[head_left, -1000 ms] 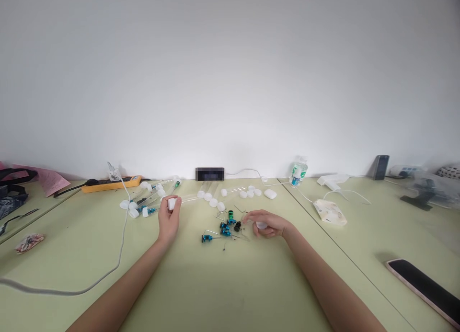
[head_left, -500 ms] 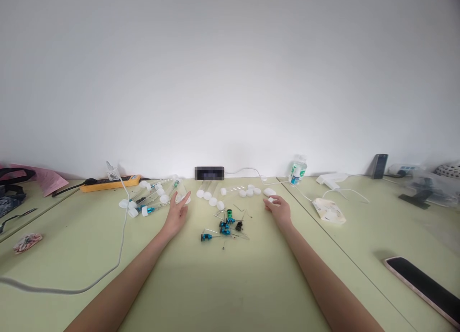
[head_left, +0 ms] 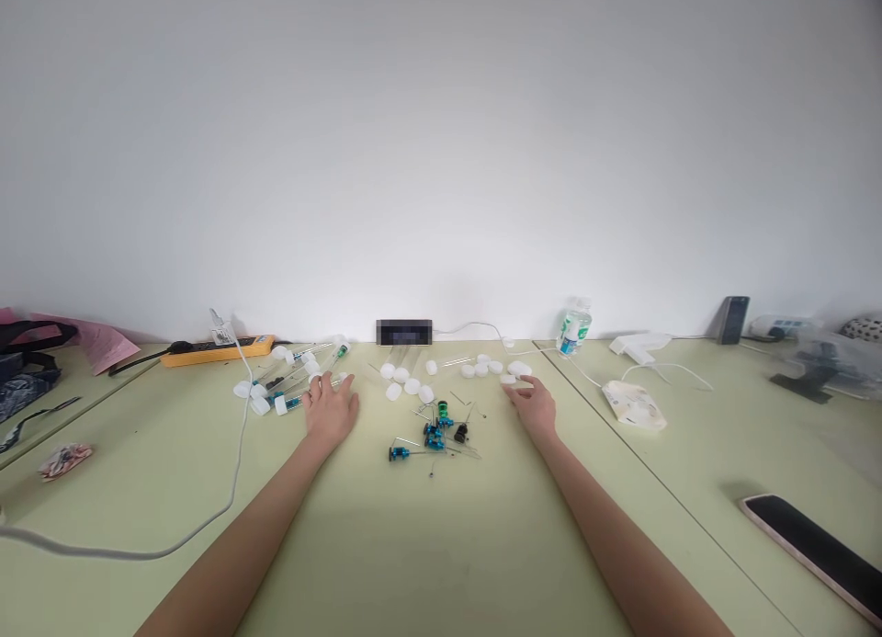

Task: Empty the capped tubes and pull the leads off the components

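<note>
My left hand [head_left: 332, 411] lies palm down with its fingers spread, beside the clear tubes with white caps [head_left: 281, 404] and blue parts at the left. Near a white cap [head_left: 508, 379] at the right, my right hand [head_left: 533, 407] rests with fingers apart; whether its fingertips touch the cap is unclear. Between the hands lies a loose group of blue metal parts [head_left: 434, 442] with thin rods, a green part [head_left: 443, 408] and a black part [head_left: 461, 432]. Behind them are several white caps [head_left: 412, 386] and clear tubes. More caps [head_left: 482, 369] sit to the right of those.
A black display [head_left: 404, 332] stands by the wall. Further out are a yellow power strip [head_left: 219, 350], a white cable [head_left: 238, 462], a clear bottle [head_left: 574, 328], a white packet [head_left: 634, 404], a white adapter [head_left: 640, 346] and a phone [head_left: 813, 550].
My left hand has turned palm down and moved slightly left, and a capped tube now lies beside the middle caps. The white cap at my right fingertips now lies on the table.
</note>
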Action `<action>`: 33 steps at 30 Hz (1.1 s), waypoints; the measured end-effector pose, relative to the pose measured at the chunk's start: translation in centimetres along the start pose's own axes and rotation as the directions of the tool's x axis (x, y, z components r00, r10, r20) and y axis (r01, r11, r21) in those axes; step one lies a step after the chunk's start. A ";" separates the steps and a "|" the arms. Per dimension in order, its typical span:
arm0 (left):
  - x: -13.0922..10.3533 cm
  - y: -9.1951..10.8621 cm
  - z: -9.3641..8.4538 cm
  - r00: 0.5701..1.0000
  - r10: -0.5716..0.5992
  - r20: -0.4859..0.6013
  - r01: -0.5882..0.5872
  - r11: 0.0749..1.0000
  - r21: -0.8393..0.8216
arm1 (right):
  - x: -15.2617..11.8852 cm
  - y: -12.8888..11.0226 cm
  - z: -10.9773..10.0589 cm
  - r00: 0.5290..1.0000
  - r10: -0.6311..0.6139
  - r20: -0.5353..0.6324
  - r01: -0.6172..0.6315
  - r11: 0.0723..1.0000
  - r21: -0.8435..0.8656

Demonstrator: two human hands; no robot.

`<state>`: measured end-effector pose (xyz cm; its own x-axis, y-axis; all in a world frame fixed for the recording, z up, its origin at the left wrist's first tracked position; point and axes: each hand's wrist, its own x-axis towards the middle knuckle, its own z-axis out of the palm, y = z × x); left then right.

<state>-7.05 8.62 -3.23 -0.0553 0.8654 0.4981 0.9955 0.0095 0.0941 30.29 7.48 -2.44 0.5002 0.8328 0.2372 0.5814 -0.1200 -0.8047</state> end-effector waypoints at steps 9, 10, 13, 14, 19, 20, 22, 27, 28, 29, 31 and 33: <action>0.1 -1.6 0.4 0.992 -0.125 -0.004 0.125 0.991 0.052 | -0.7 -0.5 0.0 0.995 -0.070 0.074 0.071 0.997 -0.011; 0.0 -1.7 0.4 0.987 -0.158 -0.013 0.158 0.985 0.069 | -0.8 -0.5 0.0 0.994 -0.078 0.079 0.079 0.997 -0.011; -0.4 -2.2 -0.1 0.979 -0.203 -0.019 0.204 0.974 0.095 | -0.9 -0.7 -0.1 0.989 -0.115 0.095 0.116 0.993 0.001; -0.5 -2.2 -0.3 0.986 -0.166 -0.019 0.167 0.983 0.079 | -1.0 -0.9 -0.3 0.986 -0.133 0.102 0.133 0.991 0.011; -0.8 -0.1 -2.4 0.978 0.203 -0.050 -0.206 0.977 -0.047 | -2.9 -3.6 -0.7 0.952 -0.273 0.140 0.263 0.961 0.089; -1.0 0.8 -2.7 0.949 0.303 -0.089 -0.310 0.947 -0.083 | -3.7 -4.5 -0.7 0.939 -0.307 0.155 0.292 0.950 0.111; -1.8 2.8 -3.3 0.877 0.445 -0.182 -0.469 0.875 -0.118 | -5.8 -6.6 -0.4 0.877 -0.416 0.240 0.367 0.903 0.224; -4.0 6.3 -3.4 0.743 0.610 -0.276 -0.668 0.702 -0.246 | -10.6 -9.8 1.3 0.708 -0.540 0.455 0.385 0.835 0.393; -4.2 6.4 -3.3 0.741 0.614 -0.273 -0.671 0.675 -0.306 | -10.9 -9.9 1.6 0.714 -0.526 0.463 0.357 0.841 0.406; -4.3 6.3 -3.3 0.749 0.609 -0.262 -0.660 0.653 -0.371 | -11.1 -9.9 1.8 0.729 -0.501 0.466 0.314 0.850 0.423; -4.2 5.8 -3.3 0.786 0.577 -0.224 -0.603 0.631 -0.489 | -10.7 -9.4 2.2 0.774 -0.393 0.496 0.137 0.869 0.475; -3.8 5.1 -3.4 0.836 0.514 -0.192 -0.522 0.637 -0.568 | -9.9 -8.8 2.3 0.785 -0.269 0.558 -0.074 0.854 0.516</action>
<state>-2.04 3.65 -1.75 0.4504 0.6323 0.6303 0.6192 -0.7299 0.2896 18.75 1.58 1.06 -0.1216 0.9876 0.0989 0.1284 0.1145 -0.9851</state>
